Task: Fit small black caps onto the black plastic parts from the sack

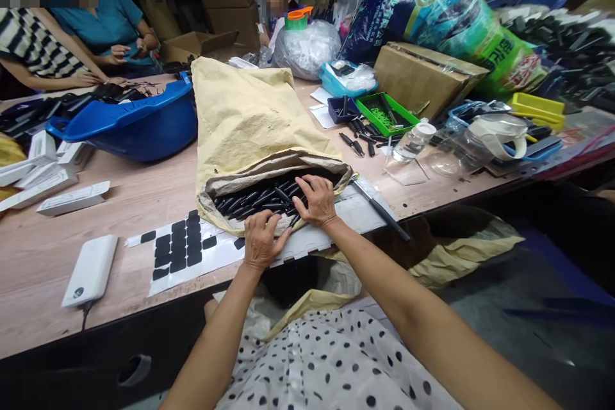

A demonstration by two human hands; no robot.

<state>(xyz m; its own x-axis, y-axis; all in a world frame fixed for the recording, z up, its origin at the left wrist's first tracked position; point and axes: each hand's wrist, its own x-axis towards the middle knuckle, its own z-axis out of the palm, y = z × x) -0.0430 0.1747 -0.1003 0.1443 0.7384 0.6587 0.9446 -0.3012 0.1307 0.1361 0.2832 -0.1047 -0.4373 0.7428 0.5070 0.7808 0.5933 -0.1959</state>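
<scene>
white top (331, 359), black polka dots (371, 401), buttoned front (294, 368), bare forearms (214, 336)

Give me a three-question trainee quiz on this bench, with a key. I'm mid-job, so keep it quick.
1. True or false: the blue basin stands to the right of the yellow sack in the picture.
2. Where does the white power bank lie from the sheet of black stickers? A) to its left; B) to its right; C) on top of it.
3. What fills the sack's open mouth, where the left hand and right hand are?

Key:
1. False; it stands to the left of the sack.
2. A.
3. Many slender black pieces, too small here to identify further.
</scene>
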